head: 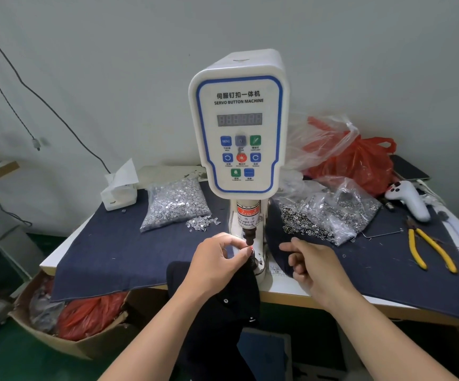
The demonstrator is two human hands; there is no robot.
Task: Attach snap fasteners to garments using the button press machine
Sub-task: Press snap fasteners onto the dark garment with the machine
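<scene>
Dark, floppy garment [222, 295] drapes off the table edge under the press head [249, 237], so w/ your left hand [217, 262] pinching it taut at the die, keep fingertips clear; right hand [312, 264] hovers nearby, loosely curled, holding nothing.

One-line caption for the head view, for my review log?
Left hand pinches dark garment at the die beneath the servo button machine; right hand hovers beside it.
</scene>
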